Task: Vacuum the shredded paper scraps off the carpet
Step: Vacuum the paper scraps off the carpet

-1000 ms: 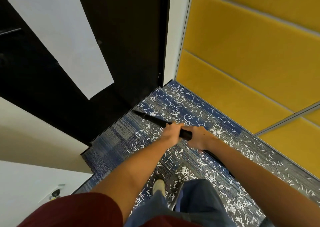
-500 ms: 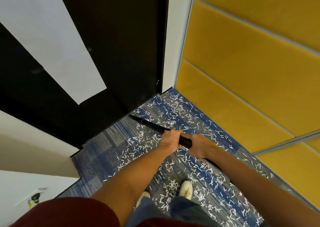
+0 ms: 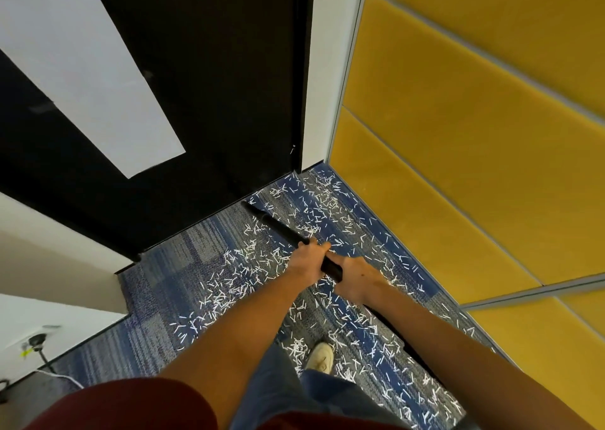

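Observation:
White shredded paper scraps (image 3: 314, 207) lie scattered over the blue and grey carpet (image 3: 183, 266), thickest in the corner by the door and around my feet. A black vacuum wand (image 3: 278, 226) slants down to the carpet, its nozzle tip touching the floor at the foot of the black door. My left hand (image 3: 306, 261) grips the wand higher on the tube. My right hand (image 3: 355, 277) grips it just behind, at the near end. The black hose (image 3: 393, 328) trails back under my right arm.
A black door (image 3: 209, 85) with a white sheet (image 3: 82, 69) on it stands ahead. Yellow padded wall panels (image 3: 458, 134) close off the right side. A white wall at left has a socket with a plug and cable (image 3: 36, 341). My shoe (image 3: 322, 356) stands among scraps.
The view has tilted and shifted forward toward the corner. Both hands keep their grip on the wand, whose tip has slid along the door's foot toward the corner. My feet have stepped.

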Tool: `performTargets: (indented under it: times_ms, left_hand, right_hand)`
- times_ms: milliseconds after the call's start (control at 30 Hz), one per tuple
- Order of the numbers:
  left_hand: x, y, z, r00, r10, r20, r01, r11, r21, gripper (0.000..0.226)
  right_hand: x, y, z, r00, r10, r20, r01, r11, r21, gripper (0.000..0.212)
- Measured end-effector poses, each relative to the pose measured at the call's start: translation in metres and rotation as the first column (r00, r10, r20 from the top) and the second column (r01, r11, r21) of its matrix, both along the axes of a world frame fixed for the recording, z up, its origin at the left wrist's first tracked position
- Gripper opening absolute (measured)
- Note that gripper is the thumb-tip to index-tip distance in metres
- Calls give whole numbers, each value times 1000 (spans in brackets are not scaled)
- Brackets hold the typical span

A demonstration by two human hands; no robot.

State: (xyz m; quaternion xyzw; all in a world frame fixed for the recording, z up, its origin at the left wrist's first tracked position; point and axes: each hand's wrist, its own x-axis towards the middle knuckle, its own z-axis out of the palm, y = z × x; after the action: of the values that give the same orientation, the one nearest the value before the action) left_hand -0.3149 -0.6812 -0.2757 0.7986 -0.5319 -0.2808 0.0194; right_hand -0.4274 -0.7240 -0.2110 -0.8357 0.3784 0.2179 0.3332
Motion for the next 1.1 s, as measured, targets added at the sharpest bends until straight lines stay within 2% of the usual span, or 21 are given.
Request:
performTargets:
  times_ms: [533,767,900,1100]
  left_hand:
    - [-1,-9,0,995,-72,68,74,997,-22,32]
    - [25,13,-4,1000,-16,11,16,1000,-12,34]
    - [38,21,-6,999,5,-38,-5,1000,-3,43]
    - [37,13,-2,1000,-10,-13,10,1000,-16,35]
  right_hand:
    - [-5,-6,2,1000,-10,1,10,1000,-17,74]
    - [21,9,-3,1000,16,-1,-16,1000,-25,71]
    - [34,15,-6,999,37,-16,-37,999,-9,75]
    - [33,8,3,1000,-1,-19,1,1000,-1,69]
